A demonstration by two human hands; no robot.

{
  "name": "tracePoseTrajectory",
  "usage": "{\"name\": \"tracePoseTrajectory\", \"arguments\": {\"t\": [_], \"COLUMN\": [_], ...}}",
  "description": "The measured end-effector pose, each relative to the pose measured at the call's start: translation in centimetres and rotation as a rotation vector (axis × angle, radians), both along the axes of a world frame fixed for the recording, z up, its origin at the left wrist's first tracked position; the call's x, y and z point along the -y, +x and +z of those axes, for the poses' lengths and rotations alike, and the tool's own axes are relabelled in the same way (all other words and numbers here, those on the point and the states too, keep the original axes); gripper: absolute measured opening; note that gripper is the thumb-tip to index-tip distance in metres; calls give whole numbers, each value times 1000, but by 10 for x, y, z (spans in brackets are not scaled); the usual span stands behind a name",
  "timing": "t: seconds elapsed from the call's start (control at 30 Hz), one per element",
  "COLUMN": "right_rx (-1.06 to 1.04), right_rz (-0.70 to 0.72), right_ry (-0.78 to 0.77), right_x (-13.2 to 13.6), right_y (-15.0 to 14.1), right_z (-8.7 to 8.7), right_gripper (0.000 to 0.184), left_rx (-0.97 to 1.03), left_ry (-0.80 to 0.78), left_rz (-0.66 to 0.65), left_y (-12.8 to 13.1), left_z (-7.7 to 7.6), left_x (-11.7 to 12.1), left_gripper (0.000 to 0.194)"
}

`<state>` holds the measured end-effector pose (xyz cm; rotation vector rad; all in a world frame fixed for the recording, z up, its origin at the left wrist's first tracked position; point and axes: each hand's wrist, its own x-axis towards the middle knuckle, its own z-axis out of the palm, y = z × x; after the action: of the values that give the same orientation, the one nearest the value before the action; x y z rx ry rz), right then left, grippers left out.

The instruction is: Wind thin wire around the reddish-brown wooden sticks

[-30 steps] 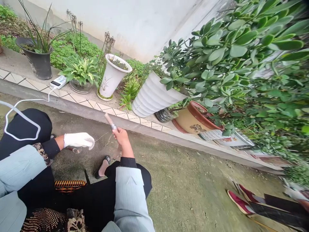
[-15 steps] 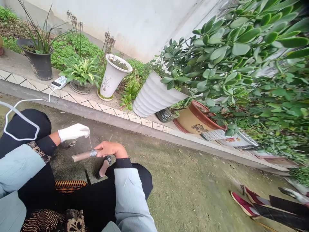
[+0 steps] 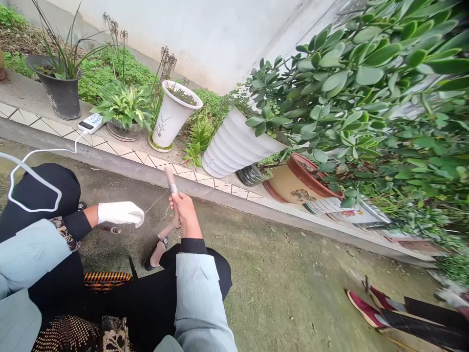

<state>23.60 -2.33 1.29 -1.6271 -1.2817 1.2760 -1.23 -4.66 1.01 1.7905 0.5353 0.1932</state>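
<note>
My right hand (image 3: 186, 211) is closed round a wooden stick (image 3: 171, 182) that points up and away, with a band of thin thread wound on it just above my fingers. A fine thread (image 3: 156, 201) runs from that winding to my left hand (image 3: 120, 213), which wears a white glove and is pinched shut on the thread. Both hands hover above my knees and my sandalled foot (image 3: 156, 253). I sit low over the concrete ground.
A tiled kerb (image 3: 120, 154) carries a black pot (image 3: 60, 93), a white vase pot (image 3: 172, 115), a ribbed white pot (image 3: 230, 146) and a brown pot (image 3: 293, 181). A white power strip (image 3: 90, 123) with cable lies there. Another person's red shoes (image 3: 366, 305) are at lower right.
The stick swung from lying level and pointing left half a second ago to pointing upward now. My gloved left hand dropped slightly and moved right, keeping hold of the thread.
</note>
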Motion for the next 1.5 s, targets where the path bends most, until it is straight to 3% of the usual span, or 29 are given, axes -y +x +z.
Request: {"name": "tracePoseTrajectory", "arguments": {"t": [0.1,0.2,0.3,0.37,0.43,0.5,0.6,0.7,0.83,0.9,0.97,1.03,1.1,1.17,1.23,1.3,1.4,1.5], "right_rx": [736,1050,959,699,313,-35,-315,-375,-245,18,413,773,943,859,579,238,-84,-141], "right_rz": [189,545,861,1076,1223,1156,736,337,111,109,189,355,607,895,1131,1229,1076,784], "right_ry": [-67,-179,-345,-476,-526,-419,-131,43,81,67,44,1,-86,-226,-344,-365,-242,-132], "right_x": [-3,0,8,13,18,21,20,14,-3,-13,-22,-28,-29,-28,-27,-27,-30,-36], "right_y": [-10,-24,-35,-38,-35,-25,-6,9,12,9,3,-6,-17,-26,-30,-28,-14,1], "right_z": [-4,-8,-12,-11,-3,11,33,41,33,27,23,21,20,19,20,24,33,38], "right_gripper": [21,25,18,18,29,42,39,29,26,21,17,15,14,14,20,33,52,45], "left_rx": [11,-26,-59,-74,-86,-71,-22,-56,-88,-74,-73,-96,-134,-164,-160,-117,-63,-81], "left_ry": [54,116,184,221,251,248,177,126,230,307,367,416,470,495,453,343,139,35], "left_rz": [-21,25,154,268,378,454,438,283,45,-33,-80,-103,-87,-48,-22,-5,110,169], "left_y": [-3,-6,-10,-13,-15,-14,-9,-3,4,6,6,4,-1,-7,-12,-15,-16,-14], "left_z": [4,4,0,-4,-8,-12,-14,-8,7,15,22,27,30,30,27,20,2,-17], "left_x": [0,-2,-8,-14,-19,-23,-22,-17,-19,-26,-35,-47,-61,-73,-83,-88,-88,-85], "left_gripper": [22,24,25,24,24,26,32,34,26,24,23,22,20,19,20,20,20,22]}}
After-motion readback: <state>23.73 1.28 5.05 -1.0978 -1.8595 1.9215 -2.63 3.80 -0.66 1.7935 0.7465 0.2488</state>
